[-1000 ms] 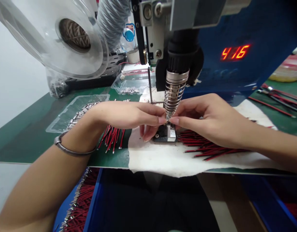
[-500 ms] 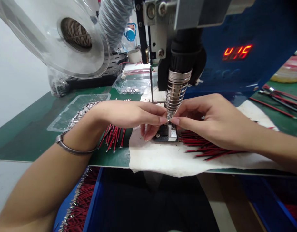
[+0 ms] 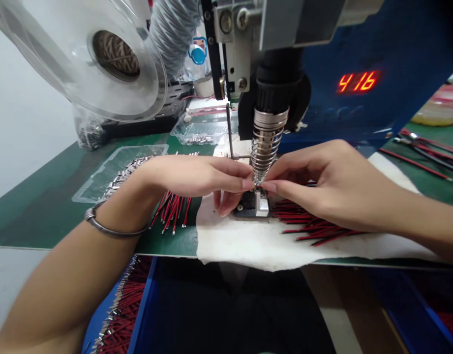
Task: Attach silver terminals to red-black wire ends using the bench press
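My left hand (image 3: 200, 177) and my right hand (image 3: 322, 179) meet fingertip to fingertip under the coiled metal tip of the soldering head (image 3: 265, 142). Both pinch something tiny right at the tip; it is too small to name. Just below the fingers sits a small dark fixture block (image 3: 253, 205) on a white cloth (image 3: 256, 243). Short red wires (image 3: 172, 209) lie under my left hand, and another heap of red wires (image 3: 311, 223) lies under my right hand. My left wrist wears a metal bangle.
A clear spool (image 3: 111, 54) hangs at the upper left. A blue machine body shows a red display (image 3: 357, 82) reading 416. Clear trays of small metal terminals (image 3: 117, 172) lie on the green table. A blue bin of red wires (image 3: 117, 314) sits below the table edge.
Both hands have stayed pinched at the tip. The red display went from 416 to 415 and back to 416. The view shifted slightly.
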Motion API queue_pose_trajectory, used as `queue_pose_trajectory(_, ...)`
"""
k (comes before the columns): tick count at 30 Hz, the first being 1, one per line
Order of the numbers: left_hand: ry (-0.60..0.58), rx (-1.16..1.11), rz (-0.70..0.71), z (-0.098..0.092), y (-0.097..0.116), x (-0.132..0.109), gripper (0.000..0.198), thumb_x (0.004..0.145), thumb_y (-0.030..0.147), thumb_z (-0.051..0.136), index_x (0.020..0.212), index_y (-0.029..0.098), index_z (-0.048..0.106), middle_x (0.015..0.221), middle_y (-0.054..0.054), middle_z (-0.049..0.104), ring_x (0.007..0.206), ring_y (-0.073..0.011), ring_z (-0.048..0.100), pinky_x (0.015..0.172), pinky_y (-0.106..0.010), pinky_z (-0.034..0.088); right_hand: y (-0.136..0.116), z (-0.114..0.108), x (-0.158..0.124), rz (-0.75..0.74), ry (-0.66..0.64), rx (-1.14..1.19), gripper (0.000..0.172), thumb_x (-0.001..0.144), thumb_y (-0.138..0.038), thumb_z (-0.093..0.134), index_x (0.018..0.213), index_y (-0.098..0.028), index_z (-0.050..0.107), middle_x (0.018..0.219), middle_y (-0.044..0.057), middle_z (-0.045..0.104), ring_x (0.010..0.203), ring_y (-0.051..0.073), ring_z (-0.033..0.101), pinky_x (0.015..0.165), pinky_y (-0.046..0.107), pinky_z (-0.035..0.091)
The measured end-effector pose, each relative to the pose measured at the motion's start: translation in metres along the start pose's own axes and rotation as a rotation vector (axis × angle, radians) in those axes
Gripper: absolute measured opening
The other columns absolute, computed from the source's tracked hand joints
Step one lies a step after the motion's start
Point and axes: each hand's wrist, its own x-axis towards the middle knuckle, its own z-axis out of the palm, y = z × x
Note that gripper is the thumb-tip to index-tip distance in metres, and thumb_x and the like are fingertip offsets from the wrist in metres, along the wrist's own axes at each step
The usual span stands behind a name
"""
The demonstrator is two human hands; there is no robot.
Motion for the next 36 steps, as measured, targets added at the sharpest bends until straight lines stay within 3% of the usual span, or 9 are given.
queue_pose_trajectory(8, -0.022, 0.001, 0.022, -0.0002, -0.0024, -0.0001, 0.030, 0.105, 0.032, 0.040, 0.099, 0.018, 0.066, 0.078, 0.000, 0.068, 0.081, -0.0142, 0.067, 0.085, -0.023, 0.050, -0.0027, 0.0014, 0.0003, 0.017, -0.004, 0.009, 0.014, 0.087, -0.028, 0.070, 0.080, -0.022, 0.080, 0.065, -0.002, 0.072, 0.052, 0.012, 0.060, 0.049, 0.026, 0.041)
queue_pose_trajectory(15, -0.036, -0.017, 0.042, -0.0011, -0.0023, 0.0001, 0.032, 0.105, 0.032, 0.040, 0.091, 0.019, 0.066, 0.077, -0.002, 0.068, 0.080, -0.0153, 0.067, 0.083, -0.024, 0.051, -0.0034, -0.0008, -0.0010, 0.029, -0.009, 0.007, 0.014, 0.088, -0.030, 0.069, 0.080, -0.022, 0.079, 0.068, 0.000, 0.072, 0.055, 0.014, 0.059, 0.052, 0.028, 0.040)
queue_pose_trajectory(20, -0.010, -0.022, 0.017, -0.0006, -0.0014, -0.0007, 0.029, 0.104, 0.032, 0.043, 0.096, 0.019, 0.067, 0.078, -0.002, 0.068, 0.086, -0.0174, 0.069, 0.086, -0.025, 0.051, -0.0022, -0.0022, -0.0014, -0.001, -0.004, 0.003, 0.016, 0.089, -0.029, 0.068, 0.080, -0.022, 0.079, 0.063, -0.003, 0.070, 0.052, 0.011, 0.054, 0.052, 0.027, 0.039)
queue_pose_trajectory(28, -0.024, -0.052, 0.022, -0.0006, -0.0014, 0.0000, 0.031, 0.104, 0.028, 0.043, 0.086, 0.018, 0.066, 0.074, -0.002, 0.066, 0.077, -0.0150, 0.066, 0.081, -0.025, 0.051, -0.0021, 0.0004, -0.0003, -0.003, -0.007, -0.020, 0.014, 0.089, -0.029, 0.068, 0.082, -0.022, 0.079, 0.068, -0.002, 0.072, 0.054, 0.011, 0.056, 0.052, 0.028, 0.039)
queue_pose_trajectory(36, -0.013, -0.062, 0.022, -0.0006, -0.0022, -0.0014, 0.027, 0.103, 0.030, 0.046, 0.091, 0.019, 0.068, 0.075, -0.001, 0.067, 0.084, -0.0165, 0.069, 0.084, -0.025, 0.052, -0.0040, -0.0003, 0.0003, 0.011, -0.024, -0.021, 0.015, 0.089, -0.028, 0.067, 0.080, -0.024, 0.078, 0.065, -0.003, 0.070, 0.051, 0.011, 0.053, 0.053, 0.029, 0.039)
